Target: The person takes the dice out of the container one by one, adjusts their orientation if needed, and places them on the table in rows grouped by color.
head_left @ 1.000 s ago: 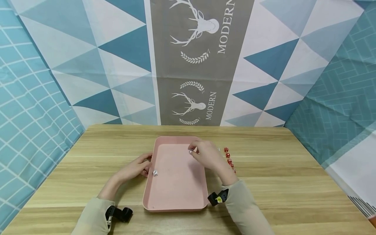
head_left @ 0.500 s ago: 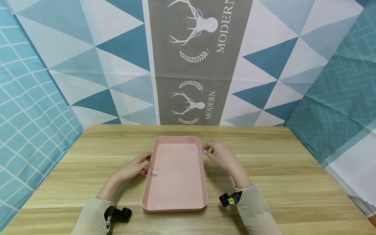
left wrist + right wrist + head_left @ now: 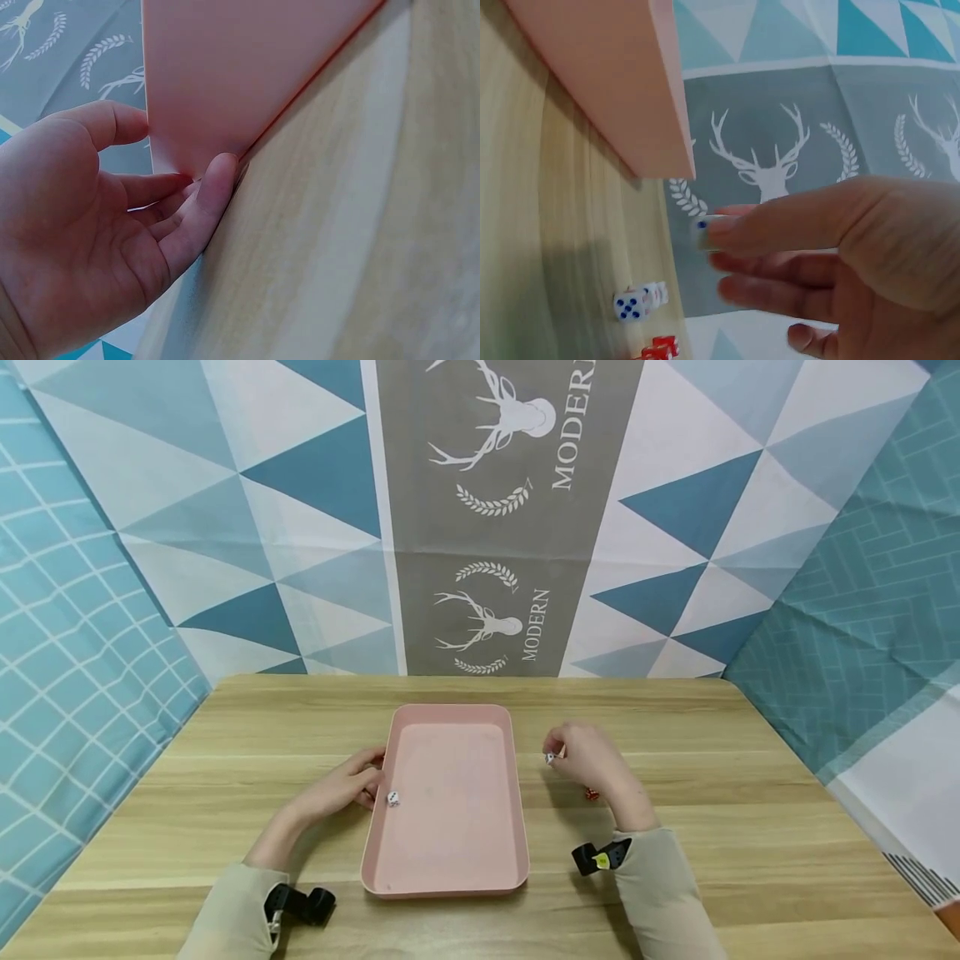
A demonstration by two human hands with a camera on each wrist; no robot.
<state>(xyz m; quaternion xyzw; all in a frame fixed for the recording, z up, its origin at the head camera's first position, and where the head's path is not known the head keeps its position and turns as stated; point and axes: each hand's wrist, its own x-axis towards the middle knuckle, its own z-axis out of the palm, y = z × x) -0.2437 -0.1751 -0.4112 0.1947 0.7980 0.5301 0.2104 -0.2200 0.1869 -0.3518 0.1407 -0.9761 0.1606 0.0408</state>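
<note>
My right hand pinches a white die between thumb and forefinger, above the table to the right of the pink tray. Below that hand in the right wrist view, white dice with blue pips sit close to some red dice. The head view shows only a bit of red die beside the wrist; the hand covers the others. My left hand rests its fingertips against the outer left wall of the tray. Just inside that wall lies another white die.
The wooden table extends on both sides of the tray. Behind it hangs a patterned cloth with deer heads. Each wrist wears a black strap with a camera.
My right hand has moved from above the tray's right side out past its edge, carrying the white die, and now covers most of the red dice. The left hand has stayed at the tray.
</note>
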